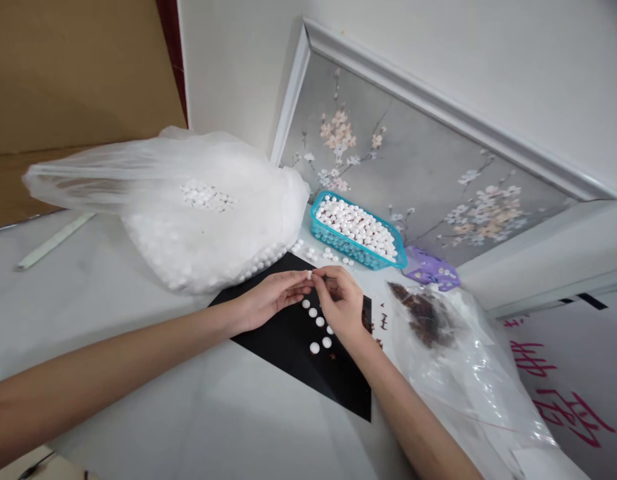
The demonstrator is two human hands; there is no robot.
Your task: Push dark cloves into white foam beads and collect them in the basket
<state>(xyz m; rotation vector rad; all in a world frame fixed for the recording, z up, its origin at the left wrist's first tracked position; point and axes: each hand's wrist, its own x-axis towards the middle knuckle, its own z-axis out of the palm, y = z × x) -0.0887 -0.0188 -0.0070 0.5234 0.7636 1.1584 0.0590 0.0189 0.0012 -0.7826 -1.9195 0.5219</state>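
Over a black sheet (288, 357), my left hand (271, 301) pinches a small white ball (309, 274) at its fingertips. Touching the same ball from the other side is my right hand (341, 301), its thumb and fingers pressed together. Whether the right fingers hold a tiny piece as well is hidden. Below the hands, several loose white balls (320, 321) lie on the sheet, one partly covered by my right hand. A small brown piece (332, 357) rests near them, and more brown pieces (383, 321) are scattered by the sheet's right edge.
A large clear bag of white balls (238, 233) stands behind left. A blue basket (358, 257) full of similar balls leans near a framed flower picture (413, 147). To the right are a purple packet (431, 270) and a clear bag with brown pieces (428, 317).
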